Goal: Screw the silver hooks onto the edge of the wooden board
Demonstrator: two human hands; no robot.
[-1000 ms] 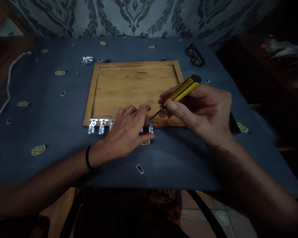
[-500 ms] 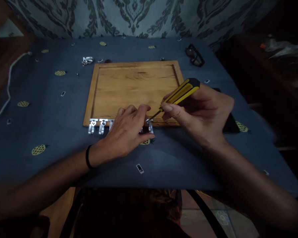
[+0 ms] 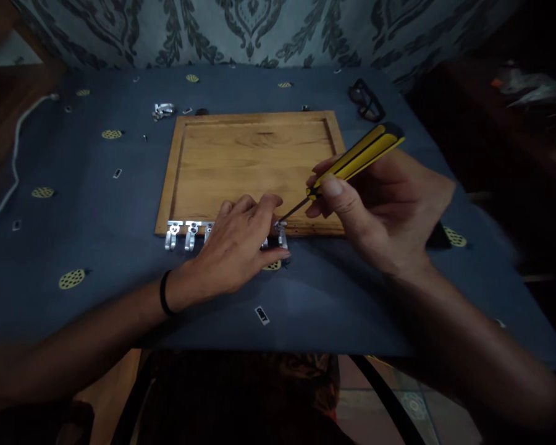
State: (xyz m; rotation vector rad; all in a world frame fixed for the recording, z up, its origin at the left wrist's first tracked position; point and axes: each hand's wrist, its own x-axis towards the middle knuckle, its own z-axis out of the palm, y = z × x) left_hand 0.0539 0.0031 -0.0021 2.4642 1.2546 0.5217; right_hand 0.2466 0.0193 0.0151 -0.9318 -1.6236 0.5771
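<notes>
A wooden board (image 3: pixel 254 167) with a raised rim lies on the blue tablecloth. Silver metal hooks (image 3: pixel 192 228) line its near edge; several are partly hidden under my left hand (image 3: pixel 238 244). That hand lies across the edge with bent fingers, its forefinger and thumb closed about the rightmost hook (image 3: pixel 282 237). In my right hand (image 3: pixel 380 207) is a yellow-and-black screwdriver (image 3: pixel 359 159), gripped by the handle and tilted. Its tip meets the rightmost hook's plate; the screw head there is too small to make out.
Loose silver hooks (image 3: pixel 164 110) lie behind the board's far left corner, with a small screw (image 3: pixel 145 138) nearby. Black-framed glasses (image 3: pixel 367 101) rest at the back right. A dark flat object (image 3: pixel 439 238) sits partly behind my right hand. A white cable (image 3: pixel 16 154) runs along the left.
My right hand and the screwdriver handle have shifted right, and the handle end is higher in view. The tip stays at the same hook. My left hand has barely moved.
</notes>
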